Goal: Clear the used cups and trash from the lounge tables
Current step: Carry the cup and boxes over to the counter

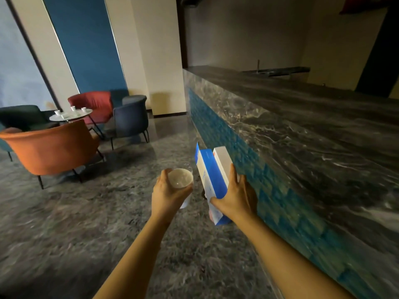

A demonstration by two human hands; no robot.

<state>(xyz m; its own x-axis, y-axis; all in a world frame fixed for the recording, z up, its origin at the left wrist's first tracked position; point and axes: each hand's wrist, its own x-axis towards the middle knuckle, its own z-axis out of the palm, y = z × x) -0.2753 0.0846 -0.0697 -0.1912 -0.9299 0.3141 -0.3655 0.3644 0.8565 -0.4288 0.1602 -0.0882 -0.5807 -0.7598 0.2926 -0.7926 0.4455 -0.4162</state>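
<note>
The one camera sits on my head, wide-angled, facing forward and down: left grip (167, 190) and right grip (234, 198) close below, floor (64, 223) beyond, chairs (49, 147) far left.

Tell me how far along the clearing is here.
Done: one collection looks made. In hand: the left hand grips a clear cup and the right hand holds blue and white boxes, carried beside the marble counter. Left: the round table among the armchairs has several small white cups on it.
</note>
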